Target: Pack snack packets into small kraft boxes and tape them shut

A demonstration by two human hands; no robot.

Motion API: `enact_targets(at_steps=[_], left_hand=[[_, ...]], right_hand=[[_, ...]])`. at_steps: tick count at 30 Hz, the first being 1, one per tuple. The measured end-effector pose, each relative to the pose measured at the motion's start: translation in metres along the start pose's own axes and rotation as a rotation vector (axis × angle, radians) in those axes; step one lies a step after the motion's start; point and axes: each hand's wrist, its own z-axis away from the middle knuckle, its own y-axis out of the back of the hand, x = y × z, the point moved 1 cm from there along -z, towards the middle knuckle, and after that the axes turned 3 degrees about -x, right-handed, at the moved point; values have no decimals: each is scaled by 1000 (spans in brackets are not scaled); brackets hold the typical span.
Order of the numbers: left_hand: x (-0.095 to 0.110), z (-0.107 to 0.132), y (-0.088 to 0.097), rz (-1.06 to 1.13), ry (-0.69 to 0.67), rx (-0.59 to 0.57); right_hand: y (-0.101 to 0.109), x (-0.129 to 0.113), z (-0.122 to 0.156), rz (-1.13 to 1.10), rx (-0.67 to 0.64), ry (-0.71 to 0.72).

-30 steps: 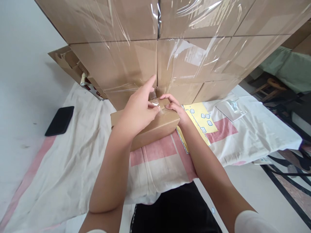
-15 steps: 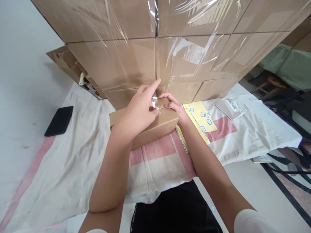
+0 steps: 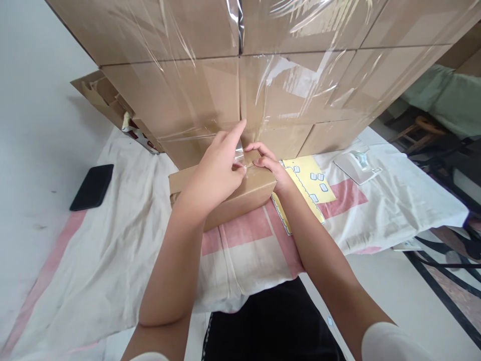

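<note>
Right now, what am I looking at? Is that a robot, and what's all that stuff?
No robot here: it's a person working bare-handed. The camera is worn on that person's head, looking forward and down. The right hand grips one end of a small cardboard box. The left hand is over its top, by a shiny clear strip; I can't tell whether it pinches it. On the cloth also lie a flat black thing and some yellow paper. Behind stand big boxes under clear wrap.
</note>
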Motion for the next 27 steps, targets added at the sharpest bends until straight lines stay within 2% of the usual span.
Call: enact_targets(at_steps=[15, 24, 27], left_hand=[[1, -1, -1, -75, 115, 6], [-1, 0, -2, -112, 60, 24], [1, 1, -1, -124, 62, -2]], right_hand=[[5, 7, -2, -10, -12, 19], [2, 4, -2, -3, -4, 5], [3, 5, -2, -2, -13, 22]])
